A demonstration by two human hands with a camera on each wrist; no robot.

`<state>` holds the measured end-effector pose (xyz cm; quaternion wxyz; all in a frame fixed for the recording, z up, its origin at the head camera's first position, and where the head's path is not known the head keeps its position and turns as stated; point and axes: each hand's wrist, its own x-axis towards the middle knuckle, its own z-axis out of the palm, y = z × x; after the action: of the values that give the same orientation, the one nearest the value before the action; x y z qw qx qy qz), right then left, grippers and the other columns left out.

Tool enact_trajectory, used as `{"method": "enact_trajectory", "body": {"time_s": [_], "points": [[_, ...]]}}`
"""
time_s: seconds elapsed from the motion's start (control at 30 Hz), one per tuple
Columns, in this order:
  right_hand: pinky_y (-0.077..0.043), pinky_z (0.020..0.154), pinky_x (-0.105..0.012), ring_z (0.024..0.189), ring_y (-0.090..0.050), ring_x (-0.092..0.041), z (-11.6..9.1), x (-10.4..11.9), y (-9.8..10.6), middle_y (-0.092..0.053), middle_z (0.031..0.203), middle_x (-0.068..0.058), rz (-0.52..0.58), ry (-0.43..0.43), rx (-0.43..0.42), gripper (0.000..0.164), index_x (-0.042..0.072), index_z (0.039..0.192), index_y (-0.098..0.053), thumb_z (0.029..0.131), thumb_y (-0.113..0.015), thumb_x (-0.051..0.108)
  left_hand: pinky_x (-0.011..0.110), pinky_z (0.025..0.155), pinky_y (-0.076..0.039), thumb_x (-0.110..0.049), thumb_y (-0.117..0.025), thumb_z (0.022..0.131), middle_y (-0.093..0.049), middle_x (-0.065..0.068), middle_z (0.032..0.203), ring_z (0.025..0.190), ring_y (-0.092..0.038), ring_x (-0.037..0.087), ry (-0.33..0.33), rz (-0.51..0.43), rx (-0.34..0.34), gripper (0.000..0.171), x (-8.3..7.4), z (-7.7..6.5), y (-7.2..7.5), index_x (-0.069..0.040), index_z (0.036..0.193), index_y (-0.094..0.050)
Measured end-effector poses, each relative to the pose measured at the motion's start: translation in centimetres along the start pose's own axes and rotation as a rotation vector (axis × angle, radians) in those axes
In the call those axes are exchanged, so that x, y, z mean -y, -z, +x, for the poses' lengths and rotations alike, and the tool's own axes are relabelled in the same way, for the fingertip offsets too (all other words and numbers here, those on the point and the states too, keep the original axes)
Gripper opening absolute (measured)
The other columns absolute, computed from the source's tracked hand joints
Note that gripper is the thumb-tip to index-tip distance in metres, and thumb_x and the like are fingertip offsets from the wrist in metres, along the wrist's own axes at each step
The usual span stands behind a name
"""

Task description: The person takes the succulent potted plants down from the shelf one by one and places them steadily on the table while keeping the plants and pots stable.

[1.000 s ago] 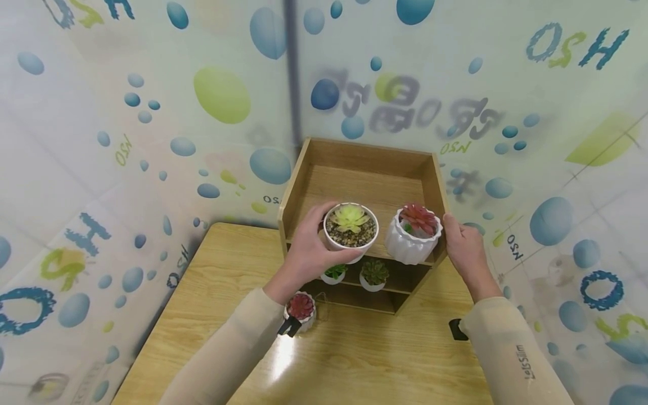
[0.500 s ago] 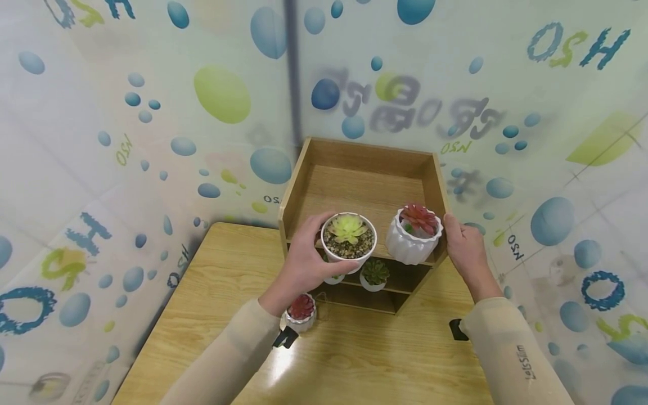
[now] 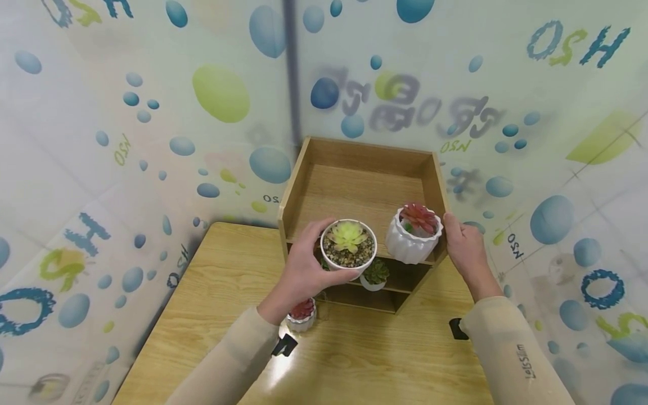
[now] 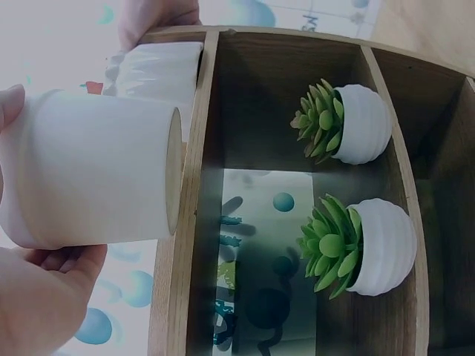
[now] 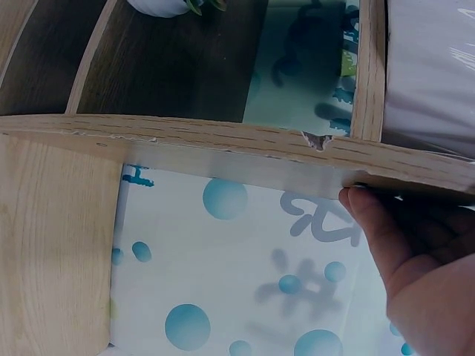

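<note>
I see the pot [image 4: 93, 170] plain white, its succulent [image 3: 347, 235] yellow-green, its gravel [image 3: 349, 258] speckled brown and tan. On my screen the shelf [image 3: 364, 183] is brown woodgrain, the worktop [image 3: 395, 360] yellower woodgrain, the sleeves [image 3: 508, 343] cream, the walls [image 3: 445, 34] pale with blue and lime dots.

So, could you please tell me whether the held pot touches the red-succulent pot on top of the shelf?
Apart: the head view shows a strip of the wooden shelf between the held pot and the red-succulent pot.
</note>
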<state>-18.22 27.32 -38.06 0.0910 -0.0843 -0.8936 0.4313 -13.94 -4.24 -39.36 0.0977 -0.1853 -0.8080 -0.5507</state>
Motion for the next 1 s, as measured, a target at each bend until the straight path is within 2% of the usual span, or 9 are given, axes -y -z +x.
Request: {"method": "enact_trajectory", "body": {"time_s": [0.3, 0.67, 1.0], "points": [[-0.031, 0.053, -0.032, 0.066, -0.043, -0.022, 0.0, -0.1, 0.1, -0.034, 0.057, 0.001, 0.000, -0.015, 0.008, 0.064, 0.017, 0.051, -0.038, 0.107, -0.036, 0.049, 0.042, 0.103, -0.052, -0.022, -0.100, 0.064, -0.058, 0.005, 0.133, 0.119, -0.058, 0.020, 0.012, -0.043, 0.034, 0.095, 0.3, -0.6, -0.4, -0.010, 0.145, -0.052], [-0.032, 0.053, -0.032, 0.065, -0.043, -0.021, 0.1, -0.2, 0.2, -0.035, 0.057, 0.001, -0.007, -0.026, 0.028, 0.065, 0.017, 0.052, -0.039, 0.107, -0.035, 0.051, 0.044, 0.105, -0.050, -0.024, -0.100, 0.064, -0.059, 0.002, 0.135, 0.120, -0.058, 0.019, 0.020, -0.060, 0.031, 0.092, 1.2, -1.5, -0.8, -0.014, 0.143, -0.055], [-0.034, 0.058, -0.032, 0.075, -0.047, -0.024, 0.0, -0.1, 0.2, -0.038, 0.061, -0.001, -0.016, -0.027, 0.044, 0.064, 0.017, 0.053, -0.040, 0.108, -0.033, 0.050, 0.045, 0.103, -0.052, -0.026, -0.099, 0.064, -0.057, 0.001, 0.138, 0.121, -0.057, 0.019, 0.040, -0.063, 0.055, 0.093, 2.0, -2.5, -1.2, -0.016, 0.145, -0.054]]}}
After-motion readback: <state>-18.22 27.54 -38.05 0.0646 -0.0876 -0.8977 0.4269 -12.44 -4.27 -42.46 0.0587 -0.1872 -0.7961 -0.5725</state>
